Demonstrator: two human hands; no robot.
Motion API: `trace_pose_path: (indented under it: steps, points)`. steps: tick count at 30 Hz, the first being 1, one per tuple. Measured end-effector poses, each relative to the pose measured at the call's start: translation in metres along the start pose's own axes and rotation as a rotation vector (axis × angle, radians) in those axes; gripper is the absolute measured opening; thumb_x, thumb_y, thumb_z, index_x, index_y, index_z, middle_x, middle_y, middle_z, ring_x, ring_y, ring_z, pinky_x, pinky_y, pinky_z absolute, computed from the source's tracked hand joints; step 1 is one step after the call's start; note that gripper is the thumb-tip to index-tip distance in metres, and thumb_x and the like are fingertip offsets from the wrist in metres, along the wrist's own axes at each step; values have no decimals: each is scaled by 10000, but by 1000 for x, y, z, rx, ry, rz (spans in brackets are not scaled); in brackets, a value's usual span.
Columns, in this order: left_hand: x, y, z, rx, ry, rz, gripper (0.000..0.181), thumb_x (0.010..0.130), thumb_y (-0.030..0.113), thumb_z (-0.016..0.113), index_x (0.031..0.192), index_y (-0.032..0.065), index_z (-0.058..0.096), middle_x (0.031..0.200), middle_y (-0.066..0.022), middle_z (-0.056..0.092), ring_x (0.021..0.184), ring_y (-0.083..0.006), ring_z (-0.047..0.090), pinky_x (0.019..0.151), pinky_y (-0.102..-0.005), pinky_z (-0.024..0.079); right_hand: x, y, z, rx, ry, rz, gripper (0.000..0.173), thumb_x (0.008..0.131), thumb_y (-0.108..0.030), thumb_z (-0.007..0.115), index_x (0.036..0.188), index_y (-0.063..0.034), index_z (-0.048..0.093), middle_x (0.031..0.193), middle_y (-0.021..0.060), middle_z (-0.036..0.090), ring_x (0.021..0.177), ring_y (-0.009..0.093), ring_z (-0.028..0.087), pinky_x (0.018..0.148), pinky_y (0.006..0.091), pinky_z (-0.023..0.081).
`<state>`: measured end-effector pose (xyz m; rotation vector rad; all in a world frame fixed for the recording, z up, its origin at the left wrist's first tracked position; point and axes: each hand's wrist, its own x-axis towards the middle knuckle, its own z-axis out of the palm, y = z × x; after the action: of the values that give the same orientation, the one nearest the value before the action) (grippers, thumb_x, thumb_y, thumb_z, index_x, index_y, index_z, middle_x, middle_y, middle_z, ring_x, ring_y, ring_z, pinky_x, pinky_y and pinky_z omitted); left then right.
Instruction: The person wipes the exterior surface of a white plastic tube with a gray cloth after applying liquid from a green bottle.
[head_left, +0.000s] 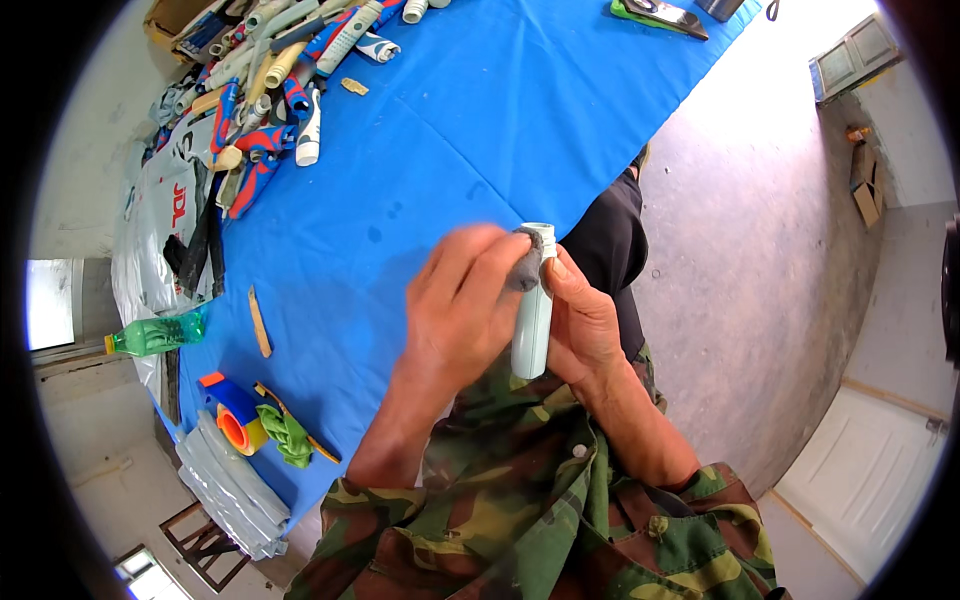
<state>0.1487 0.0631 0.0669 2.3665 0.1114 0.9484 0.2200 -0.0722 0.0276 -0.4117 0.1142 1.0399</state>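
Note:
A pale green plastic tube-like handle (531, 337) with a ribbed, open neck stands nearly upright in front of my body. My right hand (589, 319) grips it from the right, the thumb just below the neck. On its left side, my left hand (465, 300), slightly blurred, pinches a dark grey cloth or pad (527, 262) against the neck and upper body. The far side of the handle and some fingers are hidden.
Blue cloth (450, 127) covers the table. A pile of plastic handles (255, 90) lies far left, beside a grey plastic bag (161, 232). Nearer are a green bottle (161, 334), a wooden strip (259, 322), a tape dispenser (238, 416), a green rag (285, 435) and folded grey bags (232, 491).

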Motion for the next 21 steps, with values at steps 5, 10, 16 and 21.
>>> trace_pose_path:
  steps: [5, 10, 16, 21]
  points:
    - [-26, 8, -4, 91, -121, 8, 490, 697, -73, 775, 1172, 36, 728, 1136, -128, 711, 956, -330, 726, 791, -408, 613, 2, -4, -9, 18, 26, -44, 318, 1097, -299, 659, 1322, -83, 597, 1164, 70, 684, 1047, 196, 673, 906, 382, 570]
    - [-36, 2, -4, 106, -69, -34, 479, 720, -79, 767, 1181, 46, 733, 1168, -128, 716, 979, -336, 729, 816, -411, 615, 13, -9, -8, -10, 29, -26, 306, 1107, -308, 638, 1313, -85, 599, 1159, 66, 678, 1043, 189, 666, 897, 375, 567]
    - [21, -27, 1, 71, 138, -61, 379, 807, -72, 792, 1166, 41, 751, 1150, -150, 751, 998, -338, 749, 819, -394, 615, 39, -12, 21, -118, 17, 19, 300, 1105, -316, 639, 1276, -73, 598, 1112, 43, 667, 1005, 159, 657, 861, 338, 557]
    - [31, -45, -3, 4, 93, -39, 441, 766, -93, 761, 1186, 40, 736, 1173, -135, 730, 1015, -351, 733, 839, -419, 617, 79, -35, 45, -229, 40, -41, 274, 1092, -320, 660, 1218, -81, 619, 1093, 33, 665, 984, 162, 655, 846, 354, 551]
